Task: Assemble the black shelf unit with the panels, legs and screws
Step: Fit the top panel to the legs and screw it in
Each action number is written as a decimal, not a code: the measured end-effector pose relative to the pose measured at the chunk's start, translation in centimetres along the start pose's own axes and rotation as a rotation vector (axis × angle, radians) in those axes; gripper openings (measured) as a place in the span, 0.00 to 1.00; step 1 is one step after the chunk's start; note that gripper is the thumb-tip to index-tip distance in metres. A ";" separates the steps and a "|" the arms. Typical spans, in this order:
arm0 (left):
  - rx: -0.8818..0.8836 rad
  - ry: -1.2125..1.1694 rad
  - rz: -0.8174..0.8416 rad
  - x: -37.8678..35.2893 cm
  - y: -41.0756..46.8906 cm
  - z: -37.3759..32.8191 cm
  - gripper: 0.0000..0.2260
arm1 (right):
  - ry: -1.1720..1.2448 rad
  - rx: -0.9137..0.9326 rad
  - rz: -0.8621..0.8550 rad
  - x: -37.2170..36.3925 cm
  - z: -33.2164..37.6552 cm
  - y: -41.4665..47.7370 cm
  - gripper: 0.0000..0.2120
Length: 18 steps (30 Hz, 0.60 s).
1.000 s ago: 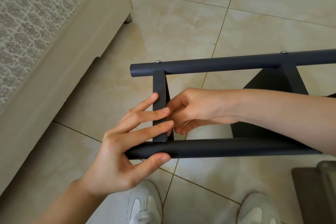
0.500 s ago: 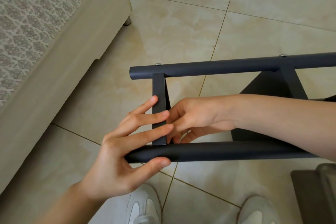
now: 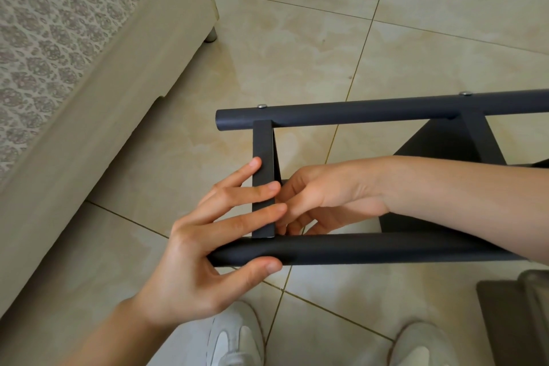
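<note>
The black shelf unit lies on its side on the tiled floor. Its far leg (image 3: 371,111) and near leg (image 3: 371,248) are round tubes running left to right. A flat end panel (image 3: 263,145) spans between them, and a second panel (image 3: 445,145) sits further right. Two silver screw heads (image 3: 262,106) show on the far leg. My left hand (image 3: 208,246) clamps the near leg's end, thumb under the tube, straight fingers across the end panel's edge. My right hand (image 3: 323,196) reaches in behind that panel with curled fingers at the joint; its fingertips are hidden.
A beige bed base (image 3: 104,116) with a patterned cover runs along the left, its foot (image 3: 211,36) on the floor. My white shoes (image 3: 234,339) stand just below the near leg. A dark object (image 3: 517,321) sits at the lower right corner.
My right hand's fingers have slipped a little lower behind the end panel toward the near leg. The left hand keeps the same hold.
</note>
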State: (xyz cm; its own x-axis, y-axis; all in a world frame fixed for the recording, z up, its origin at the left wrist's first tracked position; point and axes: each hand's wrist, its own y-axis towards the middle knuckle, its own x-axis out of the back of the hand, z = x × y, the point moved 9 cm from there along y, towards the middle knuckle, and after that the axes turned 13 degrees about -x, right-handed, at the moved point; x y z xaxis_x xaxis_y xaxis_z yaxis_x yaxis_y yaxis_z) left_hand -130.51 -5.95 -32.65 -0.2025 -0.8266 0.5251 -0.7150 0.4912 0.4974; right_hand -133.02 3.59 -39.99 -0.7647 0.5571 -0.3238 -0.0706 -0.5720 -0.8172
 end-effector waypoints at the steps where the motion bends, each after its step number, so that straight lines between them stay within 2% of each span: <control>1: 0.000 0.000 0.000 0.0 0.0 0.0 0.21 | -0.001 -0.004 -0.004 0.0 -0.1 0.1 0.05; 18: -0.004 -0.002 -0.002 0.0 -0.1 0.0 0.19 | -0.010 -0.035 -0.025 -0.2 -0.7 0.5 0.06</control>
State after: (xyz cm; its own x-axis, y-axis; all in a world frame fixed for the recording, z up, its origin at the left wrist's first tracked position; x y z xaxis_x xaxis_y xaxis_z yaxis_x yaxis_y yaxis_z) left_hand -130.45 -6.02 -32.64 -0.2023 -0.8280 0.5229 -0.7131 0.4906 0.5009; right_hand -132.42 3.57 -40.68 -0.7695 0.5645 -0.2988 -0.0673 -0.5369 -0.8409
